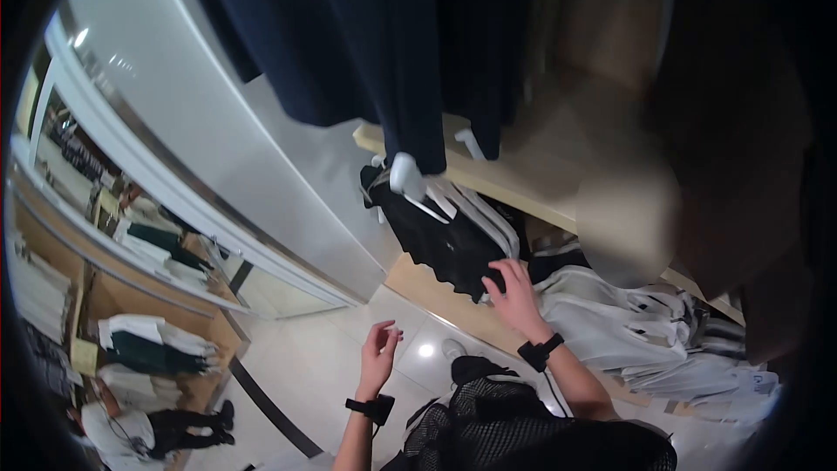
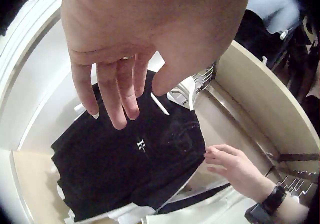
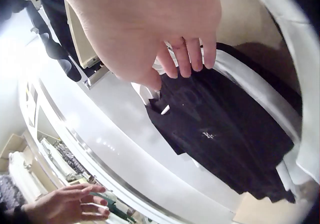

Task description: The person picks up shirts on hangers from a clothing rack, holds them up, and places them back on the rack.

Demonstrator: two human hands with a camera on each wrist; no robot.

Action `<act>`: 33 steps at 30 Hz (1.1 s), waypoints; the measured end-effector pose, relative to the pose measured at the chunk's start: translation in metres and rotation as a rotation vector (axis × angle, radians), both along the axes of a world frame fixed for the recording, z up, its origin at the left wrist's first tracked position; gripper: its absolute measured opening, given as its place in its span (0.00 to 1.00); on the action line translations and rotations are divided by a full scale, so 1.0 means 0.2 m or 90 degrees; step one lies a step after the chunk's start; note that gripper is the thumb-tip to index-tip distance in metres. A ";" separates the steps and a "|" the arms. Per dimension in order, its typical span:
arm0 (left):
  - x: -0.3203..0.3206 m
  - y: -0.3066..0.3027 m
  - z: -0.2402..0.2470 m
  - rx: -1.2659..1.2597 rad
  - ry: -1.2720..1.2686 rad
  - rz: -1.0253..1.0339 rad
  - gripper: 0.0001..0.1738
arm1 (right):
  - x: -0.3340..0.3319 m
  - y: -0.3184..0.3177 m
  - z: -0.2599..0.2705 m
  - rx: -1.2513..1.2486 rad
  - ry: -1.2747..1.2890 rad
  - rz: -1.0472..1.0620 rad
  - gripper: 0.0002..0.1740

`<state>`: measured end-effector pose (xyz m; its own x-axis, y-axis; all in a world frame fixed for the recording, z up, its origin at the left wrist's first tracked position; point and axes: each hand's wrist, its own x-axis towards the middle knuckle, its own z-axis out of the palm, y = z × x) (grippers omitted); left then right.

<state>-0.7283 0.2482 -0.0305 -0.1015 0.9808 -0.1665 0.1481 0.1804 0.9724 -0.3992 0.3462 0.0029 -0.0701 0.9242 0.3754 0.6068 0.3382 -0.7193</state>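
Note:
A black shirt point(image 1: 445, 240) with a small white print hangs on a white hanger point(image 2: 187, 91) at the front of a low rack. My right hand point(image 1: 519, 301) is at its side edge, fingers slightly bent; in the left wrist view the right fingertips point(image 2: 212, 153) meet the shirt's edge, though firm contact is unclear. In the right wrist view the right hand point(image 3: 155, 23) hangs above the shirt's point(image 3: 225, 129) shoulder. My left hand point(image 1: 379, 362) is apart from the shirt in the head view, over the floor, fingers loosely bent and holding nothing.
Dark garments point(image 1: 349, 26) hang above, over a wooden shelf edge point(image 1: 506, 192). White and grey clothes point(image 1: 602, 314) hang to the right of the shirt. A white panel point(image 1: 200, 87) stands at the left. Beyond it, a person point(image 1: 118, 427) is near more clothing racks.

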 end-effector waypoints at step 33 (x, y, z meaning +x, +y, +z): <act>-0.13 1.57 0.51 0.484 0.421 -0.354 0.43 | -0.48 0.14 0.36 -0.036 -0.262 -0.421 0.42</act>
